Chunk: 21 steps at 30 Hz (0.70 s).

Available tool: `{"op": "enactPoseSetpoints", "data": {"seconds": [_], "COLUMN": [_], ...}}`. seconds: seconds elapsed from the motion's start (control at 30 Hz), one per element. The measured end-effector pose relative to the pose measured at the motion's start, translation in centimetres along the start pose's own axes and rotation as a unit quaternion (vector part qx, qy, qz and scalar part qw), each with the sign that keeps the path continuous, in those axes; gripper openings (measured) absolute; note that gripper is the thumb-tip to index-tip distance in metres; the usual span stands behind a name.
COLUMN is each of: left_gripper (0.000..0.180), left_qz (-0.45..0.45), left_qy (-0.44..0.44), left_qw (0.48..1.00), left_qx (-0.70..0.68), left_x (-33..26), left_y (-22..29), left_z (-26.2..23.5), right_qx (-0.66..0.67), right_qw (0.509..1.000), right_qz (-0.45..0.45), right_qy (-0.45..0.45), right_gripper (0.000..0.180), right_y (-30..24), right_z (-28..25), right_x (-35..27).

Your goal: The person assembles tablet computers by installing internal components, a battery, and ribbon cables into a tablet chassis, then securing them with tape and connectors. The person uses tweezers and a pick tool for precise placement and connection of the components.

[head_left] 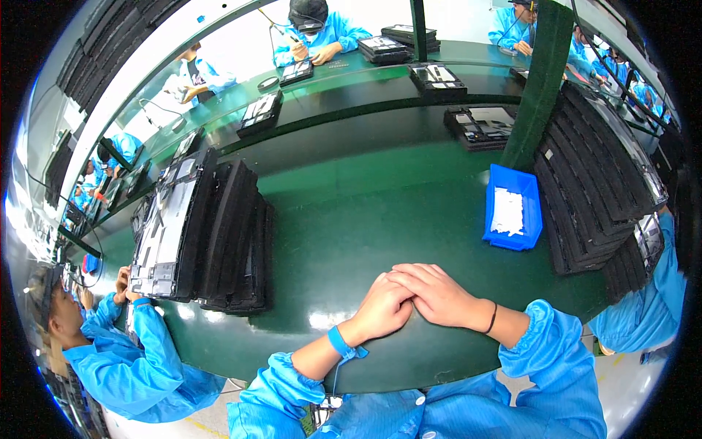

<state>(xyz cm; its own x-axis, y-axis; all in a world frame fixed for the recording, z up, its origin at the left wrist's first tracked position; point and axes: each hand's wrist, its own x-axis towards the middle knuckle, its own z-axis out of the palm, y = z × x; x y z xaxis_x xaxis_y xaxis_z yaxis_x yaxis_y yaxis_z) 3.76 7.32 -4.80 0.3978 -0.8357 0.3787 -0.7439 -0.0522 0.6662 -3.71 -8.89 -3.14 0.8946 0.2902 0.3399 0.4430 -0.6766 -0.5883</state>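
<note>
Where the two forearms meet over the near part of the green tabletop [351, 205], the right hand [442, 296] lies across the left hand [384, 304], the two pressed together; neither shows anything held, and with the palms hidden I cannot tell how far the fingers curl. The blue bin [511, 241] stands ahead and to the right of them, apart from both, with the right hand nearer. Its long axis runs roughly away from the body, and white pieces [508, 212] lie inside. Just beyond the bin, farther right, rises a tall stack of black trays [589, 186]. On the opposite side, past the left hand, stands another black tray stack [232, 238], with a co-worker in blue [131, 369] beside it.
</note>
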Motion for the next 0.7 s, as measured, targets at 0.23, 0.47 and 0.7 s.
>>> {"op": "enactPoseSetpoints", "data": {"seconds": [0.23,0.47,0.7], "left_gripper": [0.028,0.027,0.026], "left_qz": [-0.004,-0.001,0.004], "left_qy": [-0.004,0.0,0.009], "left_qw": [1.0,1.0,1.0], "left_qx": [0.001,0.003,-0.002], "left_x": [0.03,-0.13,-0.14], "left_y": [0.03,-0.15,-0.02], "left_z": [0.02,0.08,0.01], "right_qx": [-0.005,-0.006,-0.002], "right_qw": [1.0,1.0,1.0], "right_qz": [0.001,0.007,0.007], "right_qy": [-0.002,-0.006,-0.007], "right_gripper": [0.054,0.054,0.055], "right_y": [0.25,0.1,-0.01], "right_z": [0.22,0.23,0.17], "right_x": [-0.1,-0.03,0.02]}}
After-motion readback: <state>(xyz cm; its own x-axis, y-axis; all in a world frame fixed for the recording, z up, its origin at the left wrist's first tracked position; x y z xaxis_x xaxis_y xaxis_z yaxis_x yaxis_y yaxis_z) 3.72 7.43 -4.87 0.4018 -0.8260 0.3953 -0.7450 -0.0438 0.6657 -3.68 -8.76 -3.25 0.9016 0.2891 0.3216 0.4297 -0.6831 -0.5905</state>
